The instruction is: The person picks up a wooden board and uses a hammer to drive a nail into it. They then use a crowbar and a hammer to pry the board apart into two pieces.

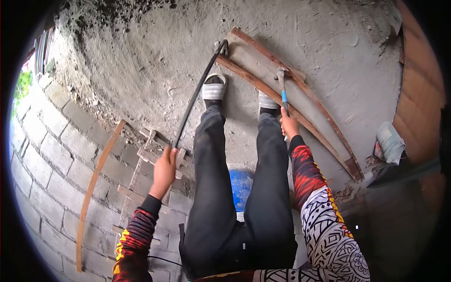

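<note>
My left hand (164, 170) is closed around the lower end of a long black crowbar (193, 99). The bar slants up and away, its hooked tip right by the far end of a wooden frame made of two long reddish-brown strips, the left strip (263, 87) and the right strip (324, 110). In my right hand (289, 124) is a claw hammer (283, 89) with a blue section on its handle, gripped low. The hammer's head overlaps the gap between the two strips, close to a short wood piece at the right strip.
My feet, in grey-white slides (214, 87), stand on the rough concrete floor (155, 66). A blue container (241, 188) shows between my legs. Left are a block wall (61, 155), a leaning wood strip (97, 178) and a ladder-like wooden frame (136, 176). A pale crumpled bucket (390, 143) sits right.
</note>
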The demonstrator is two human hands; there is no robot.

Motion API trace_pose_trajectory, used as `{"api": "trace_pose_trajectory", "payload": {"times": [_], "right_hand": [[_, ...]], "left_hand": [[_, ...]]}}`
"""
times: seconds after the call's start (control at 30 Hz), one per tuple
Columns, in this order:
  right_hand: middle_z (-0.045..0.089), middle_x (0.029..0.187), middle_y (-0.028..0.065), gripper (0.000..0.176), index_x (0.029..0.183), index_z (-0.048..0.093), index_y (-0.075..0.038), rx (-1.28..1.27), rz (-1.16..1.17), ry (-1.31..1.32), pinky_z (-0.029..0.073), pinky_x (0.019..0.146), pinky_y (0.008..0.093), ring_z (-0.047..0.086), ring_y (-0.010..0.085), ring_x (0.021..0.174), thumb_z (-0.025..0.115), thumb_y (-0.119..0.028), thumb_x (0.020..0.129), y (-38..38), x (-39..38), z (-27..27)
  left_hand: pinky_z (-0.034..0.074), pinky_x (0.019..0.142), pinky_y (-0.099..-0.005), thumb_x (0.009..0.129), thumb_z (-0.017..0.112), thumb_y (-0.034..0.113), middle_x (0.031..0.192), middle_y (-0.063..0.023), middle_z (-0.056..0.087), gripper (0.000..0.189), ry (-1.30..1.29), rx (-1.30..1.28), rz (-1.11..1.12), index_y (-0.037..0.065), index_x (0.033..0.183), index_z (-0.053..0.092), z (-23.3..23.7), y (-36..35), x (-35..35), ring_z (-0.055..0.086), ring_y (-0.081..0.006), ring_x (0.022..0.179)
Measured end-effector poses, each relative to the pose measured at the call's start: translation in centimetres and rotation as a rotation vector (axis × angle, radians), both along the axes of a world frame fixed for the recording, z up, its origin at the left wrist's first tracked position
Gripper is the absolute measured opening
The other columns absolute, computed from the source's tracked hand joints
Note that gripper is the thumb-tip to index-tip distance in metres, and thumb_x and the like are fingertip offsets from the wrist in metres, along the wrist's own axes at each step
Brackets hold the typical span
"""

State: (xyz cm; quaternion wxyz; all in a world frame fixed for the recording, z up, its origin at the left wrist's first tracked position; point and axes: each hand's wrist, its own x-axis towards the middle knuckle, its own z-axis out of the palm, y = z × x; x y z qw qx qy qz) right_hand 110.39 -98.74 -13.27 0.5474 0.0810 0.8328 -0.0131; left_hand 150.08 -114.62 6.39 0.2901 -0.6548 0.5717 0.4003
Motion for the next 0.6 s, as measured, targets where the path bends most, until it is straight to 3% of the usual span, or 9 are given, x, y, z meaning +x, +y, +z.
{"api": "trace_pose_trajectory", "payload": {"times": [0.17, 0.27, 0.43, 0.53, 0.6], "right_hand": [[0.046, 0.049, 0.0004, 0.061, 0.067, 0.053, -0.006, -0.08, 0.004, -0.02, 0.036, 0.035, 0.0295, 0.044, 0.0133, 0.036, 0.054, -0.064, 0.087, 1.2, -0.5, -0.2], [0.045, 0.049, 0.0008, 0.062, 0.071, 0.052, -0.006, -0.075, -0.118, -0.113, 0.036, 0.036, 0.0305, 0.044, 0.0131, 0.037, 0.053, -0.065, 0.087, 1.3, -0.5, -0.1], [0.047, 0.051, 0.0013, 0.062, 0.065, 0.05, -0.005, -0.14, -0.153, -0.108, 0.036, 0.035, 0.0299, 0.046, 0.0134, 0.038, 0.05, -0.063, 0.089, 1.6, -1.2, 0.4], [0.048, 0.05, 0.0021, 0.063, 0.064, 0.05, -0.005, -0.123, -0.051, -0.053, 0.038, 0.035, 0.0306, 0.047, 0.0142, 0.038, 0.05, -0.063, 0.089, 2.3, -1.7, 0.4], [0.048, 0.05, 0.0027, 0.063, 0.064, 0.05, -0.005, -0.133, -0.037, -0.08, 0.039, 0.036, 0.0308, 0.048, 0.0147, 0.038, 0.05, -0.063, 0.089, 1.9, -2.3, 0.9]], "left_hand": [[0.046, 0.062, -0.0549, 0.1, 0.043, 0.036, 0.078, -0.027, 0.063, 0.034, -0.104, -0.055, -0.037, 0.005, 0.108, 0.051, -1.4, 4.2, 0.0, 0.061, -0.0473, 0.075], [0.046, 0.06, -0.0554, 0.099, 0.046, 0.034, 0.076, -0.027, 0.063, 0.03, -0.067, -0.116, -0.121, 0.006, 0.11, 0.05, -2.9, 9.0, -0.8, 0.061, -0.0466, 0.071], [0.045, 0.06, -0.0571, 0.098, 0.048, 0.033, 0.075, -0.0278, 0.062, 0.03, 0.033, -0.114, -0.028, 0.006, 0.111, 0.049, -1.5, 12.2, -6.6, 0.06, -0.0488, 0.07], [0.046, 0.066, -0.0558, 0.099, 0.047, 0.034, 0.081, -0.0308, 0.062, 0.035, 0.07, -0.063, 0.052, 0.003, 0.115, 0.05, 0.3, 11.2, -9.2, 0.06, -0.0499, 0.078], [0.047, 0.078, -0.0501, 0.099, 0.047, 0.035, 0.095, -0.0321, 0.063, 0.043, 0.09, -0.026, 0.157, -0.001, 0.122, 0.05, 0.5, 10.5, -9.7, 0.061, -0.0466, 0.093]]}}
